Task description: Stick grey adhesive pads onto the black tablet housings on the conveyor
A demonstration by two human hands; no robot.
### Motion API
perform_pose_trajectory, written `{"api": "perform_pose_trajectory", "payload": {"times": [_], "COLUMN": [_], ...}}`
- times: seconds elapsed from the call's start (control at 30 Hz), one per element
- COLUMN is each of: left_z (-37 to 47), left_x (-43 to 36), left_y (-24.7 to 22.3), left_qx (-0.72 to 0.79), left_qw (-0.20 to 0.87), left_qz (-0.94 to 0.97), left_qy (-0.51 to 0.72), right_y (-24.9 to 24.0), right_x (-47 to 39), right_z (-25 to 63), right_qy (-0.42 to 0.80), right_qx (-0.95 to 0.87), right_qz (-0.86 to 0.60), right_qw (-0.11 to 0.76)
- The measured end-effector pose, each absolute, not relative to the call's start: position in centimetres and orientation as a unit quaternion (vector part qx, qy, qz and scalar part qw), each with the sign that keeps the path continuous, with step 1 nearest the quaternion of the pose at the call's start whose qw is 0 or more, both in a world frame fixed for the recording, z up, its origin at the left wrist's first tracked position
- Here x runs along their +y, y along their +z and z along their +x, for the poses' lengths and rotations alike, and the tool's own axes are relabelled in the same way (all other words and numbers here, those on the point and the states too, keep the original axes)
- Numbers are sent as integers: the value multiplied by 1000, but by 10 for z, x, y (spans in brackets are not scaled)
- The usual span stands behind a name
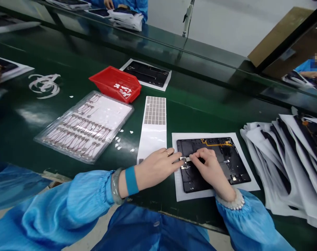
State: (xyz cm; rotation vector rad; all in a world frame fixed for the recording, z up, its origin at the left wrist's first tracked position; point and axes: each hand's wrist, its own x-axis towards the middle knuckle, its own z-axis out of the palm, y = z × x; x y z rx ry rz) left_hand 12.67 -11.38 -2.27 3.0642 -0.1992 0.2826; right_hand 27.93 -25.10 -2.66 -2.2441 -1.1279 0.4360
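Note:
A black tablet back housing (208, 170) lies on a white foam sheet (179, 195) at the table's front edge. Inside it, an orange flex cable (213, 143) runs along the far side. My left hand (158, 165) stretches its fingers over the housing's left edge, fingertips by small metal-coloured parts. Between the thumb and fingers of my right hand (209, 167) is a small light-grey adhesive piece (188, 159), held just beside those parts. Left of the housing lies a sheet of grey square stickers (155, 111); its near end is partly behind my left hand.
A clear tray (116, 130) holds several wired round components. Behind it stands a red bin (103, 82) with white scraps. Another housing (145, 74) lies at the back. Foam-wrapped housings (276, 164) stack at right. Curled white strips (44, 85) lie left; co-workers sit across.

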Motion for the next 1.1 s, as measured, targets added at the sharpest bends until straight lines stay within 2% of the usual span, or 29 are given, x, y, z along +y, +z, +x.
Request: {"api": "perform_pose_trajectory", "payload": {"times": [1.1], "left_z": [129], "left_x": [-111], "left_y": [-26], "left_qx": [-57], "left_qw": [67], "left_qz": [991], "left_qy": [104], "right_y": [-28], "right_x": [-250], "right_z": [271], "right_qy": [134], "right_qx": [-409], "right_qz": [-864], "right_qw": [263]}}
